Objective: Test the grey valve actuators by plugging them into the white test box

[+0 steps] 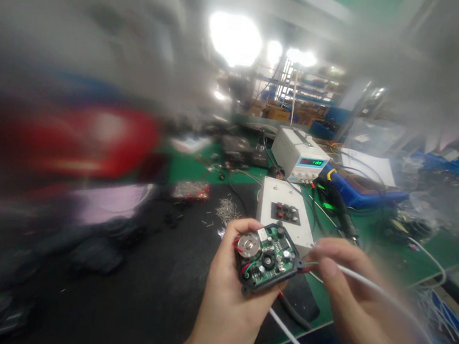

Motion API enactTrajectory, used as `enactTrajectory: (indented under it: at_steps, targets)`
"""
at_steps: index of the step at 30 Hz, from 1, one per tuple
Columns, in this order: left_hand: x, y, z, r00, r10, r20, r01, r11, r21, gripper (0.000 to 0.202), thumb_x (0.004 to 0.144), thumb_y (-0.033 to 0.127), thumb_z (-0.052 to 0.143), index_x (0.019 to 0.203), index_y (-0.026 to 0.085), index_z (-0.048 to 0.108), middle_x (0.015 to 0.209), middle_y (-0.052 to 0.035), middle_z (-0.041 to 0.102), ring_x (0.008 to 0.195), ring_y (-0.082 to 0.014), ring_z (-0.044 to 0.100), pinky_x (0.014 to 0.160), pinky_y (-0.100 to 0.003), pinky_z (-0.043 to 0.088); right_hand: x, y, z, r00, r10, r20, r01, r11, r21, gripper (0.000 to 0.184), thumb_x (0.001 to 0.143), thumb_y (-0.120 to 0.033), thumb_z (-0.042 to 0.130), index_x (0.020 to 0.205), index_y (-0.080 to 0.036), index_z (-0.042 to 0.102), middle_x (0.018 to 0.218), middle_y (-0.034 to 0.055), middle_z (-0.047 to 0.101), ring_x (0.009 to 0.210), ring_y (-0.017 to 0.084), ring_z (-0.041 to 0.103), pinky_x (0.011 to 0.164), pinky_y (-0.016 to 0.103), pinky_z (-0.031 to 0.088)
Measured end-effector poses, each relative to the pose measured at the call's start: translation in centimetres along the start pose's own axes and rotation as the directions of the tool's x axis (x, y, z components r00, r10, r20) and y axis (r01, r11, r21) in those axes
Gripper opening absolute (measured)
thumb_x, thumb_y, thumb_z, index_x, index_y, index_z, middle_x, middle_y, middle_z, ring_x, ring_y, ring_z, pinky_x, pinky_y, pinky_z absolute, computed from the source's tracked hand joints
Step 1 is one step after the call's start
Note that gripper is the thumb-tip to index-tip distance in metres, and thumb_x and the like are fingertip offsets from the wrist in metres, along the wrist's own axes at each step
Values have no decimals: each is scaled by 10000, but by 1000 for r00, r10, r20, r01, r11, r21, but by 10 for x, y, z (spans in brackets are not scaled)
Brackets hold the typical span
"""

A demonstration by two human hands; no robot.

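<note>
My left hand (229, 304) is wrapped round a black plastic housing (249, 289) that lies face up, its open side showing a green circuit board (277, 247). A round silver motor-like part (249, 245) sits at the board's left, with red and green wires near it. At the housing's right corner, my right hand (347, 287) pinches the end of a white cable (375, 292), where thin coloured wires run into the housing. This hand is partly smeared by motion. The cable curves away below right.
Behind the hands stands a white switch box (287, 195) with terminals. A power supply (300, 155) with a lit display is farther back. Loose screws (227, 210) and a bag of small parts (190, 190) lie on the black mat (156, 293). An electric screwdriver (341, 207) lies right.
</note>
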State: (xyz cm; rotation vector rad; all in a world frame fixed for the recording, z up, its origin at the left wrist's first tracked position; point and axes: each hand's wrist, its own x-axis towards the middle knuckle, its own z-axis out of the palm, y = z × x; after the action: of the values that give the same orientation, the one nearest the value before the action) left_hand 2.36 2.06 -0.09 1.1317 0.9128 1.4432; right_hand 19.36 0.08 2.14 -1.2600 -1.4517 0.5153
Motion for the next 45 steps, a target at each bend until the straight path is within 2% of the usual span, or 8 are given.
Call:
enactTrajectory:
  at_steps: [5, 9, 15, 23, 31, 34, 40, 45]
  targets:
    - [-6, -3, -3, 999, 36, -39, -33, 997, 64, 532, 811, 210, 855, 1206, 272, 503, 989, -16, 767, 856, -233, 767, 773, -324, 597, 2, 2, -2, 994, 70, 87, -77, 993, 86, 144, 963, -377, 754, 1011, -242, 735, 889, 22, 762, 769, 171, 770, 686, 118, 612]
    - [-7, -4, -3, 993, 77, -89, -67, 992, 105, 518, 823, 221, 851, 1206, 278, 507, 985, -7, 757, 851, -228, 760, 782, -328, 591, 1, -1, -1, 993, 107, 52, -112, 987, 119, 161, 947, -395, 775, 964, -237, 751, 868, 34, 775, 780, 182, 777, 711, 117, 610]
    - [-11, -5, -2, 958, 268, -104, -238, 942, 237, 504, 815, 144, 809, 1212, 302, 542, 988, 35, 700, 818, -166, 722, 740, -262, 563, 0, -3, 3, 994, 101, -29, -99, 992, 74, 167, 918, -410, 802, 954, -247, 792, 959, 50, 785, 857, 195, 780, 765, 104, 595]
    - [-16, -6, -4, 969, 217, -115, -187, 955, 228, 492, 842, 184, 814, 1218, 298, 518, 1012, 27, 708, 841, -177, 742, 772, -282, 568, -8, 4, 5, 976, 216, -30, -206, 960, 189, 247, 874, -447, 848, 955, -224, 781, 918, 73, 775, 812, 217, 771, 715, 165, 630]
    - [-14, -8, -3, 979, 165, -118, -137, 968, 212, 493, 828, 212, 832, 1200, 267, 514, 1001, 1, 721, 830, -206, 749, 767, -310, 576, -4, 8, 8, 919, 337, 204, -393, 775, 495, 293, 887, -391, 854, 1041, -159, 762, 967, 117, 752, 845, 223, 736, 831, 292, 631]
    - [-13, -9, -3, 974, 187, -124, -153, 958, 242, 486, 821, 139, 790, 1203, 267, 516, 1007, 5, 715, 829, -190, 735, 764, -290, 567, -4, 12, 6, 915, 338, 222, -404, 788, 464, 289, 888, -384, 861, 1057, -170, 768, 950, 102, 752, 892, 221, 733, 821, 257, 619]
    - [-16, -11, -3, 934, 344, -100, -291, 891, 349, 565, 743, 51, 726, 1224, 286, 545, 1014, 17, 679, 861, -170, 693, 747, -235, 545, -6, 21, 0, 925, 331, 185, -378, 840, 390, 286, 908, -386, 851, 1124, -216, 771, 1078, 89, 747, 1017, 242, 723, 861, 241, 610]
    - [-18, -16, 2, 945, 321, -64, -282, 898, 337, 553, 741, 45, 708, 1211, 288, 547, 993, 23, 687, 826, -166, 691, 742, -245, 537, -6, 19, 3, 927, 334, 171, -375, 812, 447, 254, 899, -381, 858, 1083, -213, 807, 1122, 106, 752, 1066, 263, 719, 856, 248, 622]
